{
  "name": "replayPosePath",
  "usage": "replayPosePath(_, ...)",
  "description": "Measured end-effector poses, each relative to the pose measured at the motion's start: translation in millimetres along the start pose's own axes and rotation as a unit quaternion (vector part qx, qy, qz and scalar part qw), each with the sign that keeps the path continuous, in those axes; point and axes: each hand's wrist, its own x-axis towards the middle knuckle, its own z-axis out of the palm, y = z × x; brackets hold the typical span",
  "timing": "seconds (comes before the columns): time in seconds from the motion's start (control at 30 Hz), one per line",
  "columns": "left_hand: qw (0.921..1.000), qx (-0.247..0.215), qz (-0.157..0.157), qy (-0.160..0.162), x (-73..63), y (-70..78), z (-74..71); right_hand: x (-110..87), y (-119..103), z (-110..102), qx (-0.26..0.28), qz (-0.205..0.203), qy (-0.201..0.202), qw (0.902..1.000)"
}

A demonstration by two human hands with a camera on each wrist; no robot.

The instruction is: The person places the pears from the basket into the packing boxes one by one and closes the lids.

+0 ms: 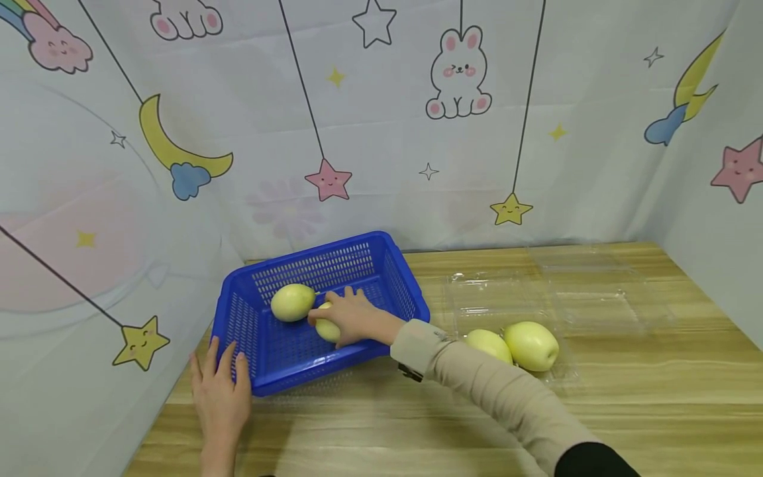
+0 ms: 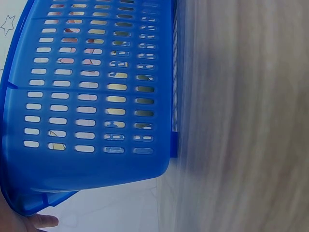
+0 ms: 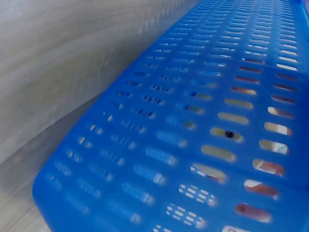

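Note:
A blue plastic basket [image 1: 324, 366] with slotted walls stands at the left of the table. Inside it lies one yellow-green apple [image 1: 291, 303]. My right hand [image 1: 356, 317] reaches over the near rim and grips a second apple [image 1: 327, 330], which it partly covers. With fingers spread and fairly straight, my left hand [image 1: 222, 391] rests against the basket's left front corner. The left wrist view has a bit of that hand [image 2: 19, 220] by the rim. Only the basket's slotted wall [image 3: 159, 130] fills the right wrist view, with apple and hand glimpsed through the slots.
Right of the basket, an open clear plastic clamshell box [image 1: 495, 295] lies on the wooden table [image 1: 673, 391]. Two more apples [image 1: 532, 346] sit at its near side, partly behind my right forearm. A patterned cloth [image 1: 393, 132] hangs behind the table.

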Motion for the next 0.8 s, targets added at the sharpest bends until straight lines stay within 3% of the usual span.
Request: replayPosePath(0.8, 0.9999, 0.007, -0.011, -0.011, 0.3, 0.7, -1.1, -23.5, 21, -15, -0.027, -0.024, 0.035, 0.9987)
